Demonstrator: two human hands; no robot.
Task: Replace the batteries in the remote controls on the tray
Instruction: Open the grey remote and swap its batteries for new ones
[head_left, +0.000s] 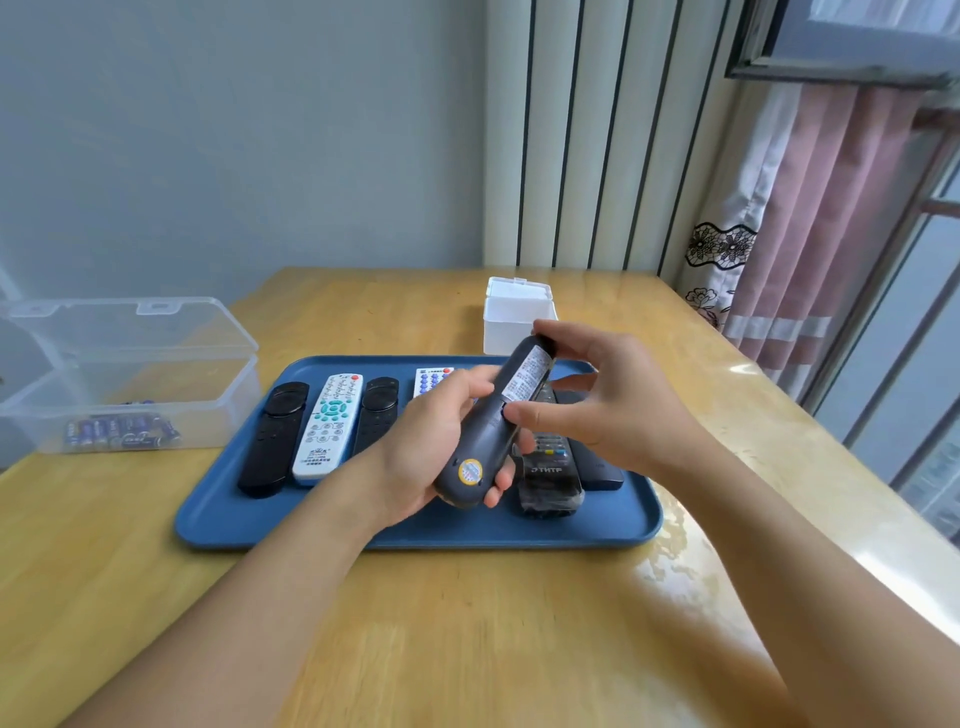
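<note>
Fingers (496, 491) of left hand (441, 447) wrap the dark grey plastic remote (493, 431), back up; right hand (597, 395) pinches its top w/ thumb on the cover, prob to slide it off.

Single head-worn wide-angle view, facing forward and down, close over the tray (218, 514), wall beyond

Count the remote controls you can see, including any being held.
7, perhaps more hidden: six on the tray: black, white, black, white, wrapped black, dark; one grey held.
</note>
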